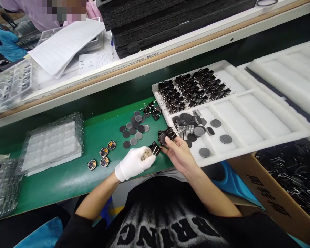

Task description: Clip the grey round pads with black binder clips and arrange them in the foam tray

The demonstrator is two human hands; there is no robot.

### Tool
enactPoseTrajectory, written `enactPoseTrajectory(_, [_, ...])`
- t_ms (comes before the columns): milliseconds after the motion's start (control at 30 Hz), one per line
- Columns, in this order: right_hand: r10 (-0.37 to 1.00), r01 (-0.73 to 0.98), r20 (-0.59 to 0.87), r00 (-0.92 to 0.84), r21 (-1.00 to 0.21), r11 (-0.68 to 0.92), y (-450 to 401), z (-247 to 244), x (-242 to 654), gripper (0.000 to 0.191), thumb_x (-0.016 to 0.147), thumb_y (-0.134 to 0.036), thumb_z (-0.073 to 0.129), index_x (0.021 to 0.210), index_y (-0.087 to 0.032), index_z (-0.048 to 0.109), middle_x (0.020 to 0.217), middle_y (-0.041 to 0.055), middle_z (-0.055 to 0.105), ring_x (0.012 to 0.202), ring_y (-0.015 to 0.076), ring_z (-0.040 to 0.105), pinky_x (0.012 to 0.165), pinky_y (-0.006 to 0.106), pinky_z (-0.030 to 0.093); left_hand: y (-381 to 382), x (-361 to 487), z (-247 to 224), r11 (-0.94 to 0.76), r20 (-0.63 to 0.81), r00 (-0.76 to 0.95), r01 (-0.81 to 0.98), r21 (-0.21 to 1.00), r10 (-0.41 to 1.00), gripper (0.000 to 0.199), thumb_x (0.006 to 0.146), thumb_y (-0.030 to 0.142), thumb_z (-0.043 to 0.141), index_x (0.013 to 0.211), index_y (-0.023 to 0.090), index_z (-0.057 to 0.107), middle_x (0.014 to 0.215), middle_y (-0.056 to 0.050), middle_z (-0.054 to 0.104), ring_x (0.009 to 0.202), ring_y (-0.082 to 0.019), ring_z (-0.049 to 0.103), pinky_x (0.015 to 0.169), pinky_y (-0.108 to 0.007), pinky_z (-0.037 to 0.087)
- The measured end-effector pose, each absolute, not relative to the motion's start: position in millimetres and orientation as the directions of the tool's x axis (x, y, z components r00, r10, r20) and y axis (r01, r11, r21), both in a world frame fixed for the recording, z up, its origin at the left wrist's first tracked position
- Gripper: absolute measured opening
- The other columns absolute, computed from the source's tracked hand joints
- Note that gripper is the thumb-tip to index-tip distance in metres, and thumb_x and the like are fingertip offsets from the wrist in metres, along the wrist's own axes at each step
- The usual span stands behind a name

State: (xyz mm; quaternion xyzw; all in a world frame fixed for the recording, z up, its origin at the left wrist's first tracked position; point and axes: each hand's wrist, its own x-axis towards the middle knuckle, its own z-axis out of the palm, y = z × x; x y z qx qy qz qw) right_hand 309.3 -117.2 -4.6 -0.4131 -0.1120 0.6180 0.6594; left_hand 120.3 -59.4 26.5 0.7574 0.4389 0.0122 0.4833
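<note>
My left hand, in a white glove with beige fingertips, is closed on a black binder clip with silver wire handles. My bare right hand grips a dark round disc, and more black binder clips sit against it; whether they are clamped on is unclear. Both hands are close together above the table's front edge. Loose grey and black discs lie on the green table beyond my left hand. A few binder clips are piled just behind those discs.
At right, a white foam tray carries rows of binder clips and a heap of discs. Several round pieces with orange patterns lie left. Clear plastic trays stand farther left. A cardboard box of clips is at lower right.
</note>
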Motion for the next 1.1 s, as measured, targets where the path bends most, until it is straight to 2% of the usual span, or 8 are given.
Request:
enactPoseTrajectory(167, [0.897, -0.607, -0.340, 0.283, -0.788, -0.107, -125.4, -11.6, 318.1, 0.052, 0.063, -0.031, 0.095, 0.104, -0.025, 0.062, 0.099, -0.0006, 0.071, 0.090, 0.0165, 0.069, 0.086, 0.034, 0.060, -38.1, 110.3, 16.0, -0.140, -0.639, 0.531, 0.818, 0.558, 0.556, 0.065, 0.095, 0.073, 0.032, 0.071, 0.021, 0.062, 0.048, 0.002, 0.056, 0.036, -0.013, 0.047, 0.047, -0.027, 0.039])
enactPoseTrajectory(300, [0.932, -0.496, -0.295, 0.209, -0.853, -0.158, -139.7, -18.3, 321.6, 0.078, 0.067, -0.029, 0.092, 0.133, -0.035, 0.050, 0.111, 0.0009, 0.068, 0.087, 0.0186, 0.069, 0.083, 0.040, 0.064, -27.5, 84.2, 16.7, -0.385, -0.594, 0.545, 0.839, 0.385, 0.592, 0.067, 0.093, 0.073, 0.037, 0.056, 0.022, 0.059, 0.048, -0.001, 0.055, 0.042, -0.015, 0.050, 0.050, -0.028, 0.034])
enactPoseTrajectory(400, [0.966, -0.365, -0.236, 0.105, -0.913, -0.184, -147.6, -28.3, 314.9, 0.058, 0.072, -0.031, 0.087, 0.124, -0.031, 0.059, 0.114, 0.0034, 0.067, 0.095, 0.0201, 0.068, 0.088, 0.039, 0.063, -26.0, 65.1, 28.8, -0.431, -0.527, 0.452, 0.886, 0.171, 0.720, 0.067, 0.091, 0.076, 0.037, 0.059, 0.022, 0.061, 0.054, -0.004, 0.059, 0.049, -0.019, 0.055, 0.053, -0.030, 0.033])
enactPoseTrajectory(500, [0.980, -0.166, -0.198, 0.027, -0.967, -0.191, -149.6, -40.9, 303.4, 0.040, 0.077, -0.029, 0.079, 0.114, -0.027, 0.064, 0.120, 0.0059, 0.063, 0.101, 0.0209, 0.068, 0.086, 0.037, 0.062, -30.2, 69.7, 35.5, -0.400, -0.290, 0.386, 0.917, 0.014, 0.876, 0.055, 0.100, 0.061, 0.034, 0.086, 0.023, 0.072, 0.072, -0.007, 0.067, 0.063, -0.022, 0.062, 0.059, -0.031, 0.037])
enactPoseTrajectory(600, [0.998, 0.218, -0.060, -0.003, -0.974, -0.058, -147.5, -48.1, 296.4, 0.033, 0.085, -0.021, 0.068, 0.117, -0.027, 0.067, 0.115, 0.0071, 0.062, 0.101, 0.0229, 0.067, 0.087, 0.041, 0.061, -37.1, 99.1, 22.1, -0.272, 0.040, 0.270, 0.961, 0.052, 0.962, 0.049, 0.105, 0.046, 0.027, 0.104, 0.023, 0.070, 0.091, -0.010, 0.072, 0.079, -0.022, 0.066, 0.069, -0.032, 0.041])
enactPoseTrajectory(733, [0.993, 0.645, 0.081, -0.088, -0.755, 0.119, -144.4, -45.0, 302.4, 0.031, 0.085, -0.025, 0.074, 0.115, -0.025, 0.069, 0.110, 0.0101, 0.061, 0.106, 0.0309, 0.062, 0.093, 0.052, 0.056, -37.2, 132.0, -11.7, -0.134, 0.268, 0.095, 0.982, 0.130, 0.959, 0.050, 0.104, 0.052, 0.032, 0.111, 0.018, 0.069, 0.107, -0.016, 0.070, 0.100, -0.030, 0.063, 0.081, -0.038, 0.043])
enactPoseTrajectory(967, [0.925, 0.763, 0.035, -0.379, -0.553, 0.334, -143.1, -34.1, 322.8, 0.051, 0.089, -0.019, 0.065, 0.139, -0.023, 0.054, 0.120, 0.0121, 0.061, 0.106, 0.0318, 0.059, 0.092, 0.051, 0.055, -26.4, 129.6, -28.1, -0.036, 0.229, 0.011, 0.994, 0.104, 0.973, 0.054, 0.102, 0.055, 0.035, 0.131, 0.019, 0.062, 0.127, -0.021, 0.061, 0.111, -0.036, 0.056, 0.085, -0.046, 0.043])
enactPoseTrajectory(1100, [0.924, 0.796, 0.007, -0.383, -0.505, 0.334, -137.2, -31.0, 324.6, 0.033, 0.092, -0.020, 0.061, 0.125, -0.021, 0.061, 0.113, 0.0120, 0.062, 0.101, 0.0316, 0.060, 0.088, 0.050, 0.056, -28.8, 129.4, -27.4, -0.063, 0.166, 0.042, 0.991, 0.121, 0.985, 0.051, 0.103, 0.052, 0.034, 0.129, 0.018, 0.063, 0.129, -0.020, 0.060, 0.114, -0.036, 0.055, 0.089, -0.046, 0.042])
